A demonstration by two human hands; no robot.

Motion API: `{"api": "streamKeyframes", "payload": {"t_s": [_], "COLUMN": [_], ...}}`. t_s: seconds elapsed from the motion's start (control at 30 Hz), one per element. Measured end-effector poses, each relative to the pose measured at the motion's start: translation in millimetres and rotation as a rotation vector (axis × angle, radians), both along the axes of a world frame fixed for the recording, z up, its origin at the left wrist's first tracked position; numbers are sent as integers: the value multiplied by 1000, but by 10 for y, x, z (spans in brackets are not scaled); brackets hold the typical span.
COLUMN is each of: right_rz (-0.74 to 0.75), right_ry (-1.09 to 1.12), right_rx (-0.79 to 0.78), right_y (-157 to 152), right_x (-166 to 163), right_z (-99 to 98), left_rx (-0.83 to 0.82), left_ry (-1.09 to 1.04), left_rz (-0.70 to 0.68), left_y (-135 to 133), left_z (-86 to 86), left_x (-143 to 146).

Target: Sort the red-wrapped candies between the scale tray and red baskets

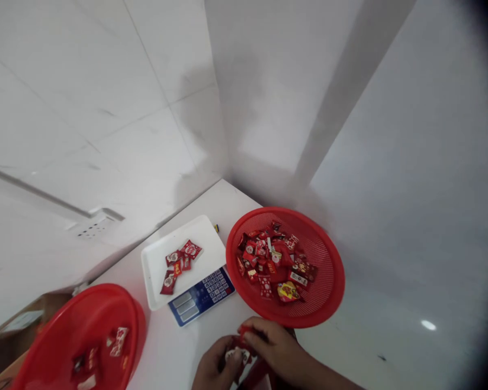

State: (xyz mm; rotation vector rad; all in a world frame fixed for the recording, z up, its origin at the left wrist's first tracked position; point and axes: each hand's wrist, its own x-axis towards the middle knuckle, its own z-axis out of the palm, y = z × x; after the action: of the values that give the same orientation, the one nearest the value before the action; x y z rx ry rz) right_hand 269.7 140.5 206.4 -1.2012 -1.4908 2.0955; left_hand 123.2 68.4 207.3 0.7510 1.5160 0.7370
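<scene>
My left hand (216, 366) and right hand (271, 342) grip a red-and-white wrapper (245, 356) between them. Just ahead to their right sits a mesh basket (323, 265) of red packets (265, 286); ahead-left, 5 small sachets (191, 249) lie on a scale (211, 244); farther left, a tub (106, 304).

Two bare hands (274, 346) here, one round red mesh plastic basket (324, 260), one blue keypad scale (203, 300), one rectangular white plastic tray (208, 238), and five small red packets (192, 249) on it!
</scene>
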Motion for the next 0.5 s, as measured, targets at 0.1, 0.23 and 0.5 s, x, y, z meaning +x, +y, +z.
{"api": "streamKeyframes", "payload": {"t_s": [0.1,0.23,0.5], "right_rz": [14,-33,-181], "right_ry": [66,59,83], "right_rx": [-68,-108,-159], "right_y": [51,-29,-428], "right_x": [192,115,-687], "right_z": [167,97,-74], "left_rx": [53,64,16], "left_ry": [-49,-33,-320], "left_rz": [4,102,412], "left_y": [56,-21,-463], "left_z": [296,494,358], "left_x": [144,-18,-845]}}
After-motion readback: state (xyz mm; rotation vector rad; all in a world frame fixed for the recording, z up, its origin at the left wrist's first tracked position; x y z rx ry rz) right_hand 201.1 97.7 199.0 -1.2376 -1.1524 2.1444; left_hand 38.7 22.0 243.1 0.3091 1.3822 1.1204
